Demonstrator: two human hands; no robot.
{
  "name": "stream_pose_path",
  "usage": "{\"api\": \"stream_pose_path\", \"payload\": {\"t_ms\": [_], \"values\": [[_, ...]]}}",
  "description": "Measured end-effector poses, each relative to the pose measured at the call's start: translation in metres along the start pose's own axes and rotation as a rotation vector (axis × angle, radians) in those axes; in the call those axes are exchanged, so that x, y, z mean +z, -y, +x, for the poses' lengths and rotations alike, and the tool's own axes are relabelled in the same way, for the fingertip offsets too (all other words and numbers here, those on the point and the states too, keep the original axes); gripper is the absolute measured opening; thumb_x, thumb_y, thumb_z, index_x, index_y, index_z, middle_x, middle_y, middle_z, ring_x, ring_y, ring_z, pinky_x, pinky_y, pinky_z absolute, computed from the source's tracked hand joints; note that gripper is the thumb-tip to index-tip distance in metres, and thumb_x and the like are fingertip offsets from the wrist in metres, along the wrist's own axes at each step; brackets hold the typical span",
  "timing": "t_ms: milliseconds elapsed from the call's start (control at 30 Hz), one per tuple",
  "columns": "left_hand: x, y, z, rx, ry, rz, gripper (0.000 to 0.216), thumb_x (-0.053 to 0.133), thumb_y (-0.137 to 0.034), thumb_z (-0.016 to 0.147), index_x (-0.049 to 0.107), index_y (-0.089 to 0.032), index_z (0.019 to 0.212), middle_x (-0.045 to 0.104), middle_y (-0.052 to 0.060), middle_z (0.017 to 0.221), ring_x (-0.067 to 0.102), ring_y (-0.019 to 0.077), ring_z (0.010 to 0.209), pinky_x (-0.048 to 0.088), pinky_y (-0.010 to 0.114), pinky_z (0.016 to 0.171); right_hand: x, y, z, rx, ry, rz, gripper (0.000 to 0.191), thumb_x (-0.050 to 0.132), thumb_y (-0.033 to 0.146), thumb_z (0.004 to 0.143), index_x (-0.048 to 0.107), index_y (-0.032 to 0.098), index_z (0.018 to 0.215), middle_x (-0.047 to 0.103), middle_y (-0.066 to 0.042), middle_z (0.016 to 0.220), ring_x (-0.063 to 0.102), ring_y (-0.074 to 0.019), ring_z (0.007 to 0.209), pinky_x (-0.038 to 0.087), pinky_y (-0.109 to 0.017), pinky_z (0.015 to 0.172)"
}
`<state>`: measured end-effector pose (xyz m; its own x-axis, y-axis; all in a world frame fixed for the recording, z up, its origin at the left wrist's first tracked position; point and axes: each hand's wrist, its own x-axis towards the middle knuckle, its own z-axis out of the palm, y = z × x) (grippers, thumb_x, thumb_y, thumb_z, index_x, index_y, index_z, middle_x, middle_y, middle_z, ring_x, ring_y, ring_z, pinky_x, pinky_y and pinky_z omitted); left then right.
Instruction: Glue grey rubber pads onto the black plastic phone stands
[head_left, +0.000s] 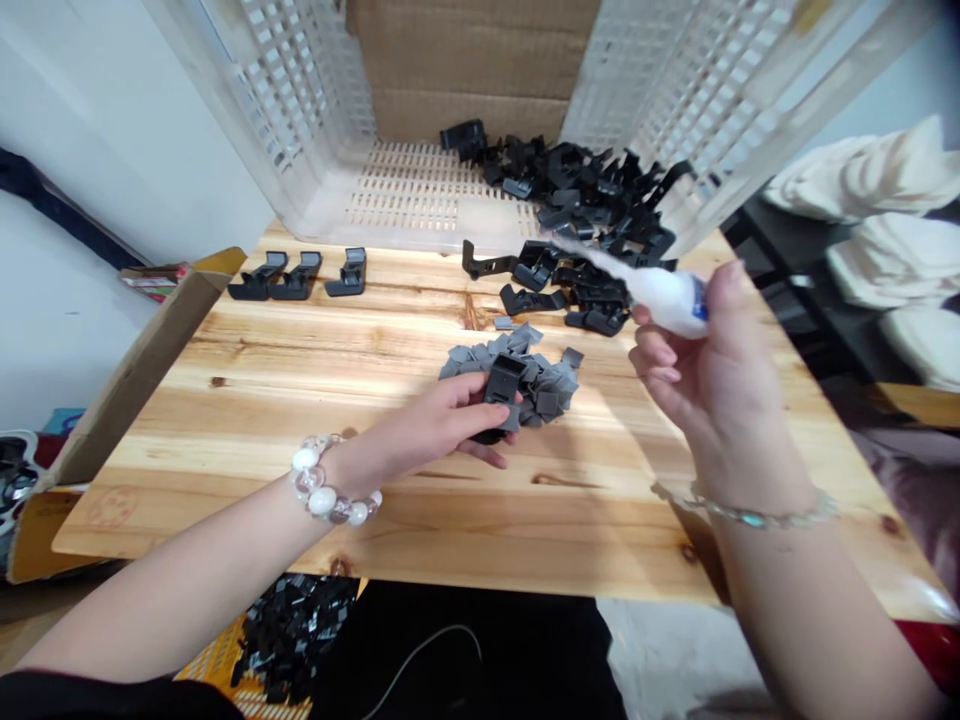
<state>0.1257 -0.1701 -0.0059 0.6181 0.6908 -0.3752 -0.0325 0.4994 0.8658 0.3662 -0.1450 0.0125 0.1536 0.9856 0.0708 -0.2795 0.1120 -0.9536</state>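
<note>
My left hand (465, 415) is closed around a black plastic bracket (504, 378), with a small grey square pad (512, 418) by the thumb. Just beyond it lies a loose pile of thin grey pads (551, 385). Raised on the right, my right hand (701, 370) grips a white glue bottle (667, 298) with a blue label. The bottle's long thin nozzle points left, above several black brackets (592, 290) on the table. At the left, three black brackets (300, 275) with grey tops stand in a row.
A white plastic crate (322, 205) lies at the back, with many black brackets (577, 180) inside. The wooden table (247, 440) extends to both sides. Below its front edge is an orange basket (214, 655) of black parts. White stacked items (892, 240) stand at right.
</note>
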Motion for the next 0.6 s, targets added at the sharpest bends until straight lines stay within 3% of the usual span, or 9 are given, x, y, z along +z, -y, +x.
{"api": "stream_pose_path", "payload": {"t_ms": [167,300,433,533,600], "values": [[-0.002,0.003,0.004,0.064,-0.127,-0.11,0.023,0.067,-0.022,0.081,0.064,-0.012,0.101,0.064,0.01,0.103,0.062,0.0198,0.091,0.059,0.036,0.075,0.01,-0.006,-0.005,0.225,0.126,0.057,0.03,0.083,0.028,0.058,0.061,0.022,0.077,0.066,0.0,0.083,0.057,-0.0111,0.064,0.041,-0.021,0.044],[-0.004,0.005,0.005,0.1,-0.126,-0.08,0.026,0.067,-0.025,0.083,0.065,-0.012,0.106,0.065,0.009,0.103,0.063,0.0189,0.091,0.058,0.033,0.075,0.02,-0.016,-0.014,0.35,0.232,0.166,0.033,0.083,0.02,0.055,0.06,0.021,0.079,0.064,0.0,0.081,0.057,-0.0103,0.064,0.051,-0.024,0.055],[-0.005,0.004,0.006,0.156,-0.117,-0.033,0.032,0.064,-0.025,0.087,0.063,-0.015,0.117,0.065,0.01,0.115,0.063,0.0194,0.098,0.056,0.029,0.075,0.028,-0.021,-0.023,0.442,0.351,0.277,0.031,0.081,0.035,0.064,0.057,0.021,0.077,0.054,0.005,0.065,0.042,-0.0052,0.044,0.04,-0.02,0.04],[-0.005,0.005,0.007,0.179,-0.119,0.0,0.033,0.063,-0.026,0.087,0.063,-0.015,0.118,0.065,0.011,0.118,0.062,0.0201,0.099,0.055,0.029,0.074,0.03,-0.019,-0.027,0.468,0.42,0.219,0.032,0.07,0.047,0.078,0.054,0.02,0.076,0.057,0.004,0.068,0.034,-0.0028,0.035,0.022,-0.017,0.026],[-0.005,0.005,0.007,0.176,-0.129,0.016,0.033,0.064,-0.027,0.086,0.063,-0.016,0.118,0.065,0.01,0.117,0.063,0.0209,0.098,0.055,0.029,0.073,0.03,-0.019,-0.027,0.443,0.445,0.196,0.037,0.069,0.054,0.079,0.054,0.02,0.078,0.06,0.003,0.071,0.037,-0.0033,0.036,0.017,-0.016,0.024]]}}
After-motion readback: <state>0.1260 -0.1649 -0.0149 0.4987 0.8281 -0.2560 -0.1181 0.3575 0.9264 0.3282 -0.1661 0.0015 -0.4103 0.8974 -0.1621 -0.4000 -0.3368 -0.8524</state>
